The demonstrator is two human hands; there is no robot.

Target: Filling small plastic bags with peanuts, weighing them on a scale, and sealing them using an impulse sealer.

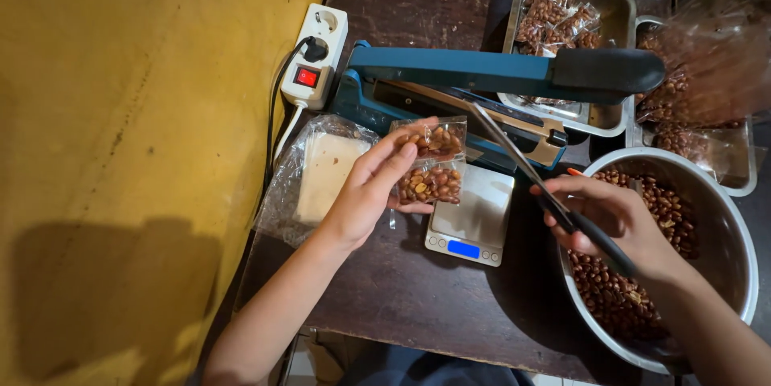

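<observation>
My left hand (369, 189) holds a small clear bag of peanuts (431, 163) upright above the left edge of a small digital scale (474, 217). The bag's top is folded over, with nuts above and below the fold. My right hand (614, 221) grips scissors (546, 181) with black handles; the closed blades point up and left toward the bag and the blue heat sealer (482, 73). The sealer's arm is raised. Under my right hand sits a large metal bowl (735, 257) with loose peanuts.
A metal tray (606, 0) of filled peanut bags stands behind the sealer, with a second tray (743, 173) and clear bags at the right. A stack of empty plastic bags (317, 177) lies left. A white power strip (315, 57) with a red switch sits near the yellow wall.
</observation>
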